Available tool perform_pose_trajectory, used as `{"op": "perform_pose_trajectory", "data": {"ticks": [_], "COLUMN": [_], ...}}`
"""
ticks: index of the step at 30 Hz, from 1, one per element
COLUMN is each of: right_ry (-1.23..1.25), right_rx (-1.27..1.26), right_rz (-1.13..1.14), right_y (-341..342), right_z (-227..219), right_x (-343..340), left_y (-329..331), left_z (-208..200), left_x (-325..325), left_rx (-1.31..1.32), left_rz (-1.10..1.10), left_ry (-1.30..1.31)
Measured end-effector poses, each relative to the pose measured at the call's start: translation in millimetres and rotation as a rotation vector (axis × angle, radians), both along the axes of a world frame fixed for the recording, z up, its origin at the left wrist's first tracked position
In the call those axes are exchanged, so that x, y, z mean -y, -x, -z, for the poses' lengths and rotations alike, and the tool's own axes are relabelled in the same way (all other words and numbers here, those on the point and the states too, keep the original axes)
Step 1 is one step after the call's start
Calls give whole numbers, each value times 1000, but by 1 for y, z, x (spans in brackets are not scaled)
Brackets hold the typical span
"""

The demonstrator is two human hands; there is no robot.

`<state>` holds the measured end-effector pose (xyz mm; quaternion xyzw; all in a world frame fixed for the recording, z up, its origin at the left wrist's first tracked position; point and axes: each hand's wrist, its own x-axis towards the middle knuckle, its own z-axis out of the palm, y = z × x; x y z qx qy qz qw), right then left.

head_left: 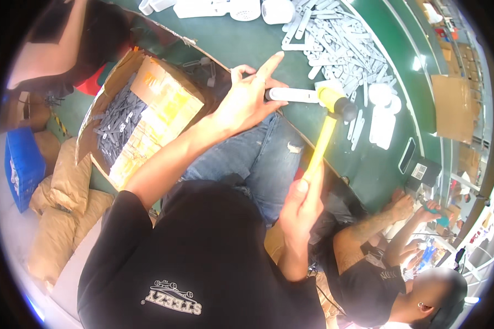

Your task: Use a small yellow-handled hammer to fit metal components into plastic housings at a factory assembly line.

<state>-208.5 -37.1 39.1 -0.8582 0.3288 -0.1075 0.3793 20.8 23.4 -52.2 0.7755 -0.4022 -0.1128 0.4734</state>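
My left hand [246,101] is closed on a long white plastic piece [296,95] with a dark end, its index finger stretched out past it. In my right hand [302,204] is the handle of a yellow hammer [325,137]. The hammer's yellow head with black faces lies over the far end of the white piece; whether the two touch I cannot tell. Beyond them a large pile of light grey plastic strips [343,52] covers part of the green table [241,39]. A white part with a rounded head [382,129] lies to the right of the hammer.
An open cardboard box [164,90] holding dark grey strips [118,129] stands left of my legs. More white parts [244,8] lie at the table's far side. A phone [407,156] is at right, near a co-worker's arm [362,227]. Brown sacks [71,175] and a blue crate [24,164] stand left.
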Motion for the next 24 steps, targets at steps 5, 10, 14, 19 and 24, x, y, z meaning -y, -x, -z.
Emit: {"op": "perform_pose_trajectory", "data": {"ticks": [5,10,14,19,24], "right_ry": [-82,-230,-230,-410,-516], "right_rx": [-124,328,275,442,554], "right_rz": [33,325,286,344,347], "right_y": [-8,-15,-26,-3,-16], "right_z": [-12,14,45,101,72], "right_x": [8,58,100,126,114], "left_y": [-6,-17,-19,-20,-98], "left_z": [-6,-22,-32,-66,-71], "left_x": [0,-9,-35,-127,-191], "left_rx": [-63,-202,-334,-311,-24], "left_rz": [-76,-113,-170,-429,-1003], "left_ry": [35,57,142,225,133]}}
